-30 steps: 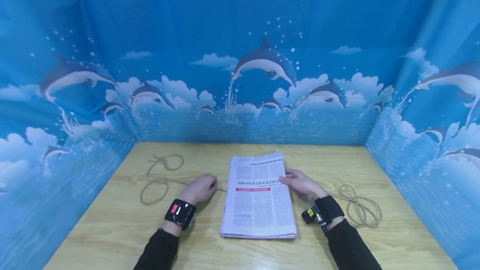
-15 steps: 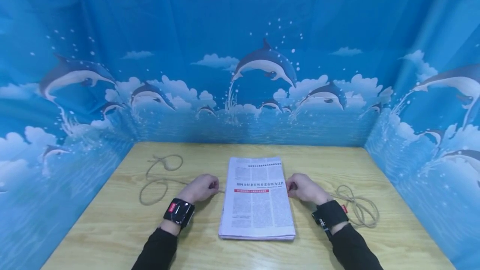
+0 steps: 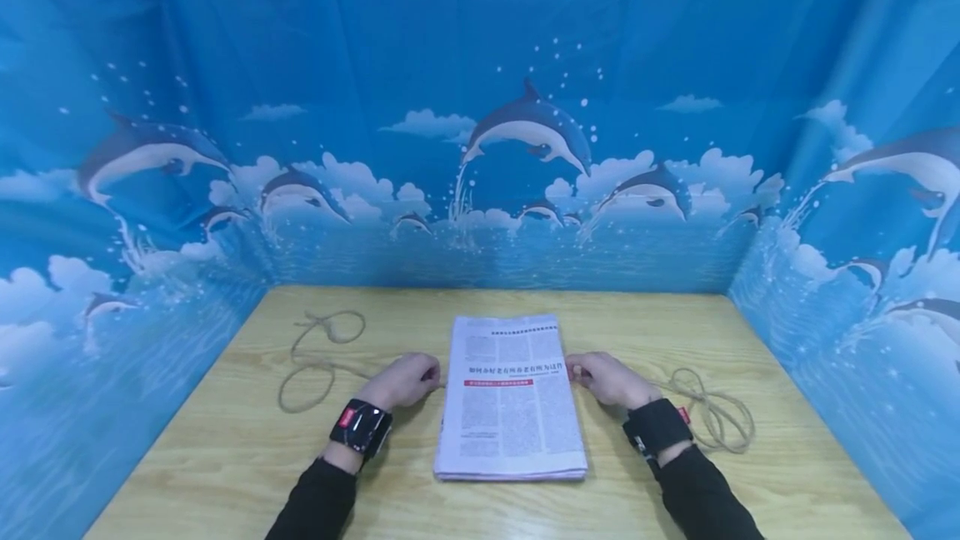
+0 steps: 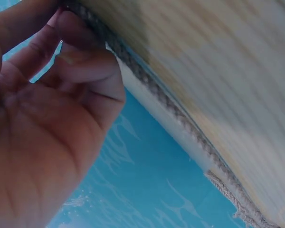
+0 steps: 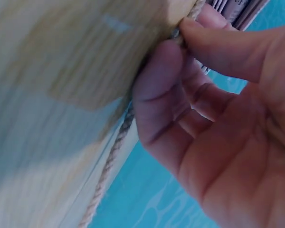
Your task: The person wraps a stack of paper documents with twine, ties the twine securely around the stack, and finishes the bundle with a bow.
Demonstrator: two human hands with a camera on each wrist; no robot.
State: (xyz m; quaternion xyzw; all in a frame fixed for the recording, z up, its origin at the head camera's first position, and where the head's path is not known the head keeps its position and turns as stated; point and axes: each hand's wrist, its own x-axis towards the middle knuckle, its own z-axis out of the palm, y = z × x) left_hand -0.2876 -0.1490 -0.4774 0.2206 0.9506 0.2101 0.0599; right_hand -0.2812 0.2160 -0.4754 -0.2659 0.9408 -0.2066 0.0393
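Note:
A stack of folded newspapers (image 3: 510,423) lies flat mid-table, print side up, across a braided cord. Just off its left edge, my left hand (image 3: 405,379) pinches the cord (image 4: 173,110) between thumb and fingers, low against the tabletop. On the other side, my right hand (image 3: 609,379) pinches the cord (image 5: 111,159) between thumb and index finger beside the stack's right edge. The part of the cord under the papers is hidden. Loose cord (image 3: 330,363) trails in loops to the left, and a looped bunch of cord (image 3: 717,411) lies beyond my right wrist.
The pale wood-grain table (image 3: 420,507) is walled at the back and both sides by a blue curtain (image 3: 375,40) printed with dolphins. A black strap with a device (image 3: 362,426) sits on the left wrist, and another black strap (image 3: 660,426) on the right.
My right hand has let go of the newspapers' right edge and now pinches the cord beside it. The stack has shifted slightly left and nearer. My left hand has stayed almost in place.

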